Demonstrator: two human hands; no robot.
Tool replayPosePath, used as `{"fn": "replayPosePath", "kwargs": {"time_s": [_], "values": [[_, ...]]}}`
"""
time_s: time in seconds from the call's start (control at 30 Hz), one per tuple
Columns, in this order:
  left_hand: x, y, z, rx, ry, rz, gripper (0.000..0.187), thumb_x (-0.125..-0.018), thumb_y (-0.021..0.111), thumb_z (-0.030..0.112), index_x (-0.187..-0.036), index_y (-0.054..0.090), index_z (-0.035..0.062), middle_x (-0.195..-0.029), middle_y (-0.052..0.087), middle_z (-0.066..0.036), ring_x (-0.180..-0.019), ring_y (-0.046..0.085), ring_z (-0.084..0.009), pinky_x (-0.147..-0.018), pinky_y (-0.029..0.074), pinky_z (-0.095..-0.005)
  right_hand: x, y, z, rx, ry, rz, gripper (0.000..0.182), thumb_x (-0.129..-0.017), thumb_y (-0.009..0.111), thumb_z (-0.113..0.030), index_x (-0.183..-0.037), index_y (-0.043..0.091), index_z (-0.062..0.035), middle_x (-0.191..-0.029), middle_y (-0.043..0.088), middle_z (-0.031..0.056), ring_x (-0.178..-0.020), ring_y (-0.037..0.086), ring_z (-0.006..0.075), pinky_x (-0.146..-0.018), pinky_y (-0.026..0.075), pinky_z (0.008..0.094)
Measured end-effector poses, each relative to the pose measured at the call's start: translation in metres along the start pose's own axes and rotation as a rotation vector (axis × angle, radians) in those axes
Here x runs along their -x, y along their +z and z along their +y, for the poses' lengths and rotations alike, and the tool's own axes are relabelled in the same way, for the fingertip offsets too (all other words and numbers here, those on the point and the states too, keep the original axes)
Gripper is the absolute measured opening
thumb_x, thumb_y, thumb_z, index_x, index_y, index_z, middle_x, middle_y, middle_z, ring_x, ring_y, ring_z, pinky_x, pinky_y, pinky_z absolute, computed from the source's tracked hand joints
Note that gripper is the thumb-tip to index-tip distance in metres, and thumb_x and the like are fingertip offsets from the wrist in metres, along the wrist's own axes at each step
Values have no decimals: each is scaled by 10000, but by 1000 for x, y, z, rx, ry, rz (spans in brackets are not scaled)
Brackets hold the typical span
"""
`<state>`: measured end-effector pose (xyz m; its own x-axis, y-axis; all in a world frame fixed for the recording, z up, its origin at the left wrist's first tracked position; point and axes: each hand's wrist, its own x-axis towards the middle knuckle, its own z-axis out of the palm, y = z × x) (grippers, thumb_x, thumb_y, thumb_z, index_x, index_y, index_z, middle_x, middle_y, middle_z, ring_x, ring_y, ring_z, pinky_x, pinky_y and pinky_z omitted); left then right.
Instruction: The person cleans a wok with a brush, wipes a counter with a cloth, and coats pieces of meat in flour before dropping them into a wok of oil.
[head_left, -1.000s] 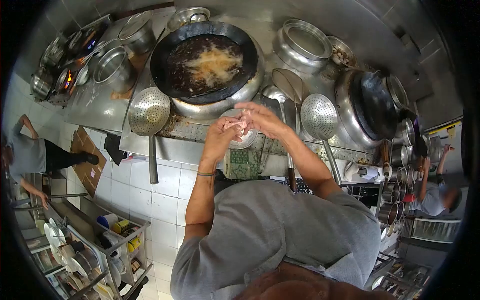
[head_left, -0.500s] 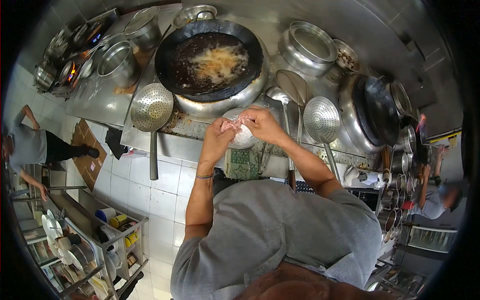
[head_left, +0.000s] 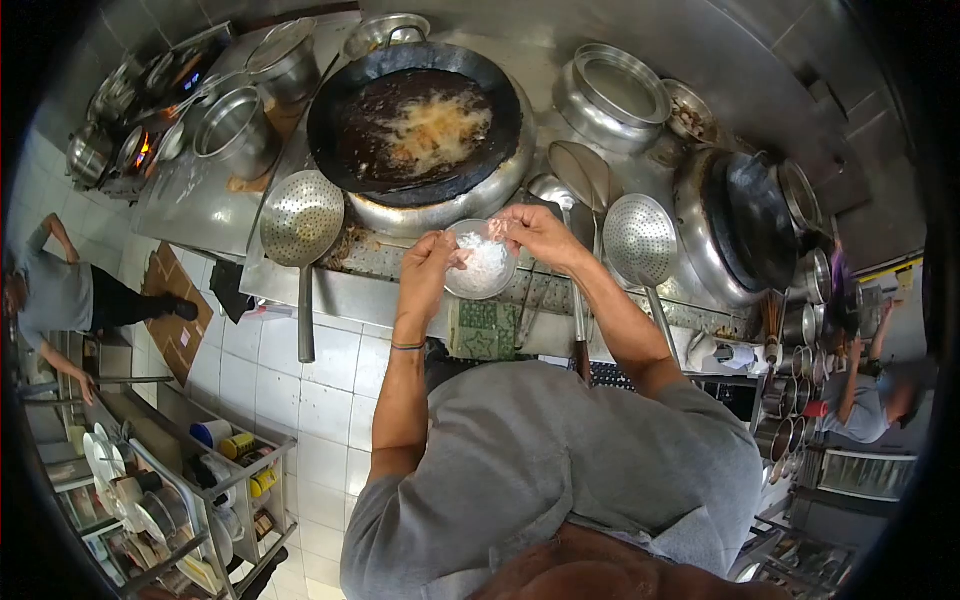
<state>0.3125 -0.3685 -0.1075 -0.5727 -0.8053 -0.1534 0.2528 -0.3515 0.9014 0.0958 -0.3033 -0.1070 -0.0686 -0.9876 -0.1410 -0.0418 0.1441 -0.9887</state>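
Observation:
At the stove's front edge sits a small bowl [head_left: 482, 284] with white powder in it. My left hand [head_left: 426, 268] is closed at the bowl's left rim, pinching a small piece of pink raw meat [head_left: 458, 260]. On the opposite side my right hand [head_left: 540, 238] pinches another pink piece of raw meat [head_left: 501, 231] over the rim. Behind the bowl stands a large black wok [head_left: 330, 130] of dark oil, with pale golden food [head_left: 437, 132] bubbling in it. A green patterned cloth or pad [head_left: 481, 330] lies just in front of the bowl.
Perforated skimmers [head_left: 302, 218] [head_left: 641, 238] lie on either side, handles toward me. A ladle [head_left: 553, 188] and a strainer [head_left: 580, 172] rest right of the wok. Another wok [head_left: 762, 225] and a steel pot [head_left: 613, 98] stand farther right. People are at the far left [head_left: 60, 280] and far right [head_left: 862, 408].
My hands have moved apart, the left one slightly leftward. The meat that was bunched between them is now in separate pieces, one in each hand, and more white powder shows.

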Motion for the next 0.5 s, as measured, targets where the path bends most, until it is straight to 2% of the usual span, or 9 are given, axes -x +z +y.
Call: {"fn": "replayPosePath", "kwargs": {"time_s": [0.03,0.1,0.17,0.23,0.33,0.43,0.5], "values": [[0,1,1,-96,27,-33,153,-957,634,142,-1005,593,3,-909,637,-62,-696,562,-89,-676,527,-265,1,0,-1,-8,-1,-30,171,-964,579,-120,-1032,661,14,-836,653,11,-668,536,57,-579,446,229],[8,23,13,-59,110,22,180,-965,630,178,-994,611,1,-908,659,-77,-692,579,-90,-642,521,-254,4,-2,-2,33,-17,-102,164,-967,571,-118,-1036,659,2,-831,644,2,-675,536,56,-579,442,229],[12,33,22,-102,98,-20,206,-974,620,205,-962,625,0,-862,662,-69,-678,583,-91,-607,507,-242,7,-2,-2,60,-37,-149,154,-965,570,-116,-1027,660,-7,-831,638,-7,-679,535,52,-581,440,228],[9,35,26,-263,2,-131,230,-983,606,220,-924,630,0,-786,645,-40,-657,573,-89,-575,485,-233,9,-1,-4,74,-60,-171,141,-960,576,-114,-1005,664,-13,-837,636,-14,-679,533,46,-584,440,226],[-2,31,21,-654,-84,-219,241,-992,588,225,-916,628,-1,-722,611,-1,-635,551,-83,-547,448,-229,13,-1,-12,200,-188,2,119,-926,607,-90,-990,663,-7,-838,638,-1,-703,556,66,-616,463,247],[-5,25,7,-670,61,-238,245,-1004,566,226,-897,626,13,-688,562,21,-626,515,-65,-542,423,-232,12,-2,-3,549,-343,111,119,-886,627,-54,-987,654,3,-842,647,31,-730,587,103,-653,484,274],[-8,23,-9,-682,169,-202,238,-1006,560,217,-889,627,21,-671,537,25,-617,484,-54,-541,404,-229,8,0,3,661,-479,176,126,-870,624,-34,-987,651,4,-842,647,56,-751,600,121,-671,490,291]]}}
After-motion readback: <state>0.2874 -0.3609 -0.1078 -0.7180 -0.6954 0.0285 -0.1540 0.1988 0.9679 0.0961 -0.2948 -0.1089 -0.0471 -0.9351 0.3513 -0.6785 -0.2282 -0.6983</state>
